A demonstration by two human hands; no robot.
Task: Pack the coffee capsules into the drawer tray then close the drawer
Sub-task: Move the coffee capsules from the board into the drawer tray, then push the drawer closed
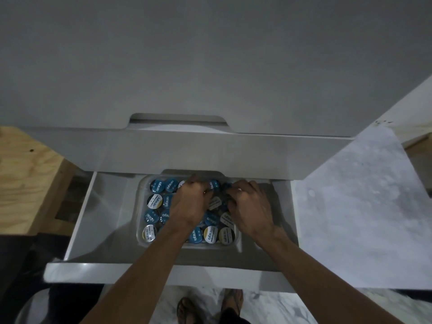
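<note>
Both hands (pixel 250 202) curl among tray's capsules (pixel 210 233).

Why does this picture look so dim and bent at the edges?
Head view: low, greyish light; the hands shade the capsules beneath them; the wide-angle lens splays the drawer walls outward; capsule labels stay readable, slight softness toward the corners.

Capsules (pixel 171 186) blue or white-yellow-black; drawer (pixel 98 213) white; floor (pixel 268 305) grey-marbled.
</note>
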